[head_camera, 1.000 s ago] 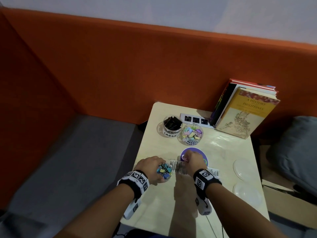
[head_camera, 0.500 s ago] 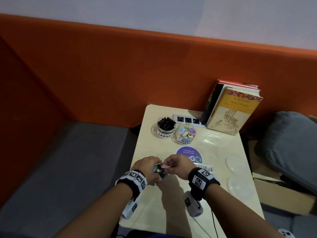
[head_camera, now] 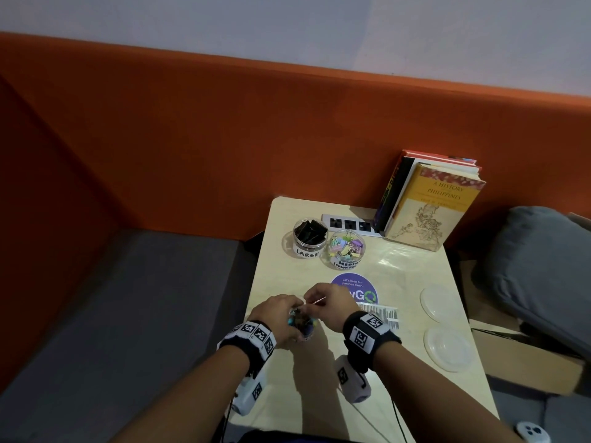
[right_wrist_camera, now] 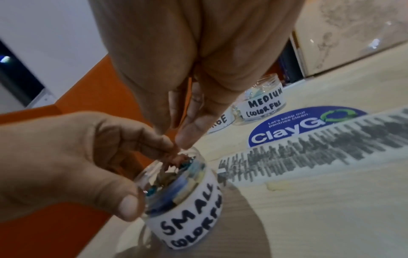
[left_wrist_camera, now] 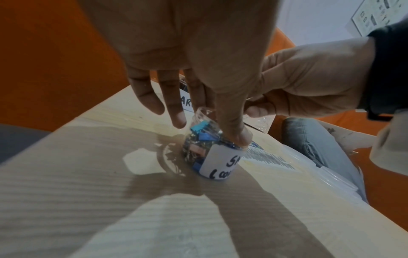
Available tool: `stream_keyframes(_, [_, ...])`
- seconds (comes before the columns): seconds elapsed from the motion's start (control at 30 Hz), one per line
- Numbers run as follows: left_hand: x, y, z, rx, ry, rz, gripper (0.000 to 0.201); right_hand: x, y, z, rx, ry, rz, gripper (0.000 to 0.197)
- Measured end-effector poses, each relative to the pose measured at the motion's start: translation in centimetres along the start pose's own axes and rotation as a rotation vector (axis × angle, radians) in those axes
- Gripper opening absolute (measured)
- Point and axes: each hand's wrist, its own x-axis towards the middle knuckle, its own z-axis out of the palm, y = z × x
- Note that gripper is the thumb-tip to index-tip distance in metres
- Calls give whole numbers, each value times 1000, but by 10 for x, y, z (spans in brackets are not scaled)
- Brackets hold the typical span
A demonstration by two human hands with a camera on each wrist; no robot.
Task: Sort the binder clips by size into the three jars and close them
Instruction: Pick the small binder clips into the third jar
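Observation:
My left hand grips the small clear jar, labelled SMALL COLORFUL and holding several coloured clips, near the table's front left; thumb on one side, fingers on the other. My right hand hovers right over the jar's open mouth, fingertips pinching a small pinkish binder clip. At the back stand the open LARGE jar of black clips and, beside it, the open MEDIUM jar of pastel clips. Two clear lids lie at the table's right side, one nearer the front edge.
A purple round sticker and a printed paper strip lie just right of my hands. Books lean against the orange wall behind a white power strip. The table's left edge drops to a grey seat.
My right hand has moved left from the paper strip to above the small jar, carrying a clip. My left hand has stayed on the jar.

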Motion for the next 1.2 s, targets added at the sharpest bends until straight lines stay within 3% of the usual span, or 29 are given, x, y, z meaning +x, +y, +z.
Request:
stream_keyframes(0.13, [0, -1, 3, -70, -4, -1, 75, -3, 7, -4, -77, 76, 6, 11])
stream_keyframes(0.47, [-3, 0, 20, 96, -69, 230, 82, -26, 32, -7, -170, -65, 138, 40])
stream_keyframes(0.6, [-2, 8, 25, 21, -17, 214, 81, -34, 43, -11, -162, -8, 178, 33])
stream_keyframes(0.8, [4, 30, 36, 97, -55, 277, 77, -51, 69, -30, -163, 88, 227, 28])
stream_keyframes(0.93, [14, 49, 45, 117, -82, 305, 81, -64, 97, -59, -213, 265, 255, 19])
stream_keyframes(1.07, [23, 62, 53, 125, -89, 289, 81, -81, 129, -94, -368, 411, 387, 29])
stream_keyframes(1.2, [31, 75, 61, 115, -70, 249, 79, -102, 165, -114, -442, 336, 625, 46])
